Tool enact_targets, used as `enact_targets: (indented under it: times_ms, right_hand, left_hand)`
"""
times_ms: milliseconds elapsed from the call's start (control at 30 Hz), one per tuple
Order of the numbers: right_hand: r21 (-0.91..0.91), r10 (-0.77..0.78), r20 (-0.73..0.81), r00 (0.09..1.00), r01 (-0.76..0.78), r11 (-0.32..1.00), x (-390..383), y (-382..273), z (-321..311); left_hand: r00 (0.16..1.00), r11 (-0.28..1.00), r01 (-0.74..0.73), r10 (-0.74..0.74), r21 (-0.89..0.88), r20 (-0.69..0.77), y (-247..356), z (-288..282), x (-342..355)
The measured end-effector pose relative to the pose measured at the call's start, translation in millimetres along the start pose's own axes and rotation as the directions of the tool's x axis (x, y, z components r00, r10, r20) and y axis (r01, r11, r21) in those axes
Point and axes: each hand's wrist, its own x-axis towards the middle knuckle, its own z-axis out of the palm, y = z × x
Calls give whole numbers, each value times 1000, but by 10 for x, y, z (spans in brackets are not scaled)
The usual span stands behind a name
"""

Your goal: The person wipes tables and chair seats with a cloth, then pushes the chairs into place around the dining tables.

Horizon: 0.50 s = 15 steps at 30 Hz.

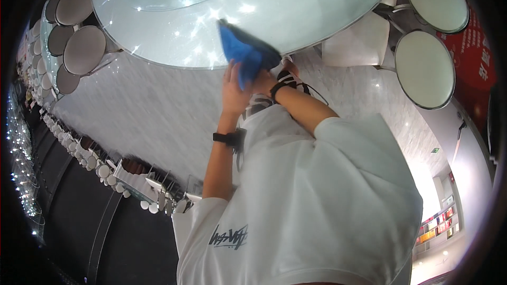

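Our left hand (235,87) and right hand (263,82) both grip blue cloth (237,47) by near edge of round bench (327,10). Loose folds could slip floorward (148,100) on us if either grip slackens.

Bare forearms (217,171) converge ahead — left hand (237,88) pointing forward, right hand (263,81) close beside it — fingers apparently curled, though blurred.
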Motion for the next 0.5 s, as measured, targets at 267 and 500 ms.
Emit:
enact_targets:
  times_ms: [267, 500]
  right_hand:
    - [9, -92, -168, 982, 95, 995, 33, 413, -69]
    - [7, 281, -38, 959, -281, 960, -608, 653, -1096]
  left_hand:
    - [973, 944, -209, 226, 255, -39, -192, 451, 471]
    - [941, 936, -322, 333, -140, 62, 293, 934, 971]
